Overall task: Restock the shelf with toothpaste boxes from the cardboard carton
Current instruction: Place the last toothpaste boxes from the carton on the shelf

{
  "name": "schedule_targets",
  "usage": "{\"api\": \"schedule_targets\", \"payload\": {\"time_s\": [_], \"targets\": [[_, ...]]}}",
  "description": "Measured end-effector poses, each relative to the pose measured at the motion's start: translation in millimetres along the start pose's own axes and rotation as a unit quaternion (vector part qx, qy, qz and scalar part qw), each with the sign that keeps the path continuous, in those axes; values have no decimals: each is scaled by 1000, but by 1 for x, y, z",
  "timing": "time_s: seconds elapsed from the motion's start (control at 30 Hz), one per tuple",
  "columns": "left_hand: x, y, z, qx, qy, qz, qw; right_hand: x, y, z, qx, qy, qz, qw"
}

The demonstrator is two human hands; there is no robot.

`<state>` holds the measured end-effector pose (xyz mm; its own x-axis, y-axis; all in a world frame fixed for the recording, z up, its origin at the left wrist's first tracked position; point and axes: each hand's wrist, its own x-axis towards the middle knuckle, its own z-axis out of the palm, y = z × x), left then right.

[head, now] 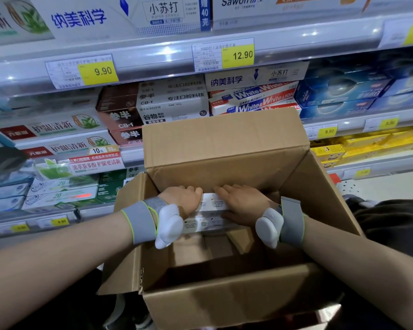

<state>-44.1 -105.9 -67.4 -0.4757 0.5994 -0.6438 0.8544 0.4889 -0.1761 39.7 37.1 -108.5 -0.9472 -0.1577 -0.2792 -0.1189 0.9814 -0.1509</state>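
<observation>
An open brown cardboard carton (pixel 224 144) stands in front of me with its flaps up. Inside it, near the far wall, both hands hold a stack of white toothpaste boxes (pixel 212 206) with small print on their backs. My left hand (pixel 184 198) grips the left end of the stack, fingers curled over its far edge. My right hand (pixel 243 201) lies over the right end, fingers wrapped over the top. Both wrists wear grey straps with white devices. The carton's floor below the boxes is in shadow.
Store shelves (pixel 153 65) packed with toothpaste boxes fill the background, with yellow price tags (pixel 98 71) on the rails. Red and white boxes (pixel 255 98) sit just behind the carton's far flap. Yellow boxes (pixel 367 144) line the lower right shelf. Dark clothing (pixel 391 222) lies at the right.
</observation>
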Motion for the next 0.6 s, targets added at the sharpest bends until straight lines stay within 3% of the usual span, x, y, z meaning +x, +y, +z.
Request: {"api": "schedule_targets", "payload": {"time_s": [0.23,0.6], "targets": [[-1,-5,0,-1,21,17,1000,-3,0,-4,42,28,13,999],[-20,-17,-2,7,188,84,979,-16,-4,-26,93,69,5,993]]}}
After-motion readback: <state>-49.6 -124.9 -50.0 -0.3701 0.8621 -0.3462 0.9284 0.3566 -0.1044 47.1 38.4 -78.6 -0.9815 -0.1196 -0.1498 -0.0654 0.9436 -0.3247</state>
